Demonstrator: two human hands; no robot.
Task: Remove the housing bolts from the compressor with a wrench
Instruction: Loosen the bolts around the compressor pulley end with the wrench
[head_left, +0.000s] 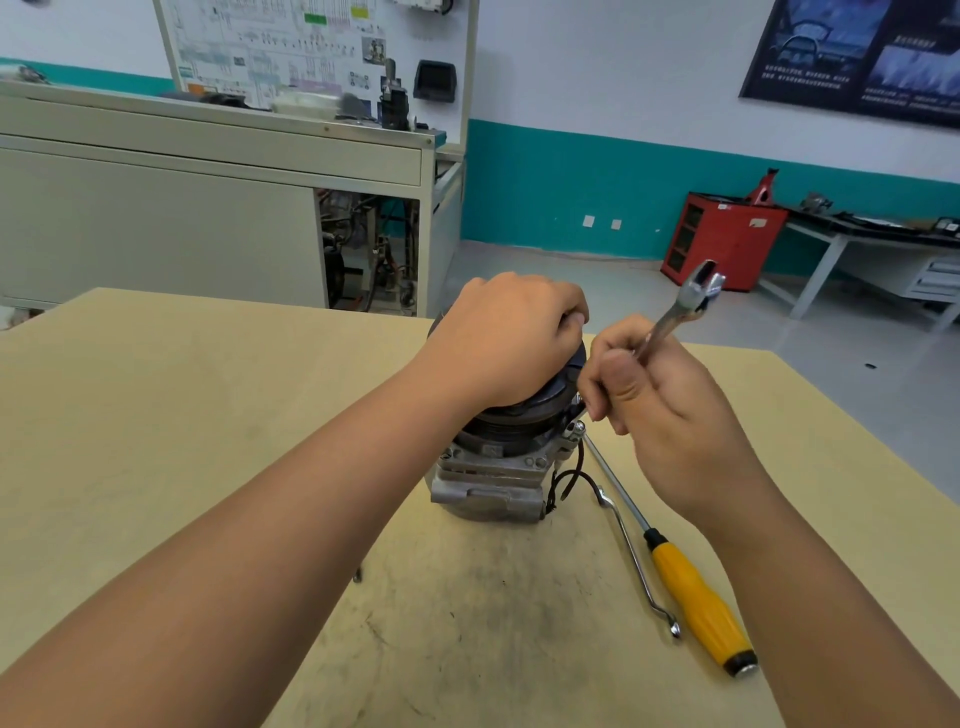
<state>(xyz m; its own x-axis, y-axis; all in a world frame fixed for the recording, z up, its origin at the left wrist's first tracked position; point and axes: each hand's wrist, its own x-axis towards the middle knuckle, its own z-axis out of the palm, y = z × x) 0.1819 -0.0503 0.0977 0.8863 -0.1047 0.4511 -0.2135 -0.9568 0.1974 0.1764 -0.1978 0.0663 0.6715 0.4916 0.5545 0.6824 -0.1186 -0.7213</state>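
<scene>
Steel wrench (675, 322), gripped in my curled right hand (670, 415), slants from 1 o'clock down to 7 o'clock toward the housing bolt (575, 430) just below, on the 3 o'clock side of the compressor (493, 483), whose top my left hand (506, 343) grips.

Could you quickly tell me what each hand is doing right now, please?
Left hand: grips the top of the compressor.
Right hand: holds the wrench, its open end pointing up.
</scene>
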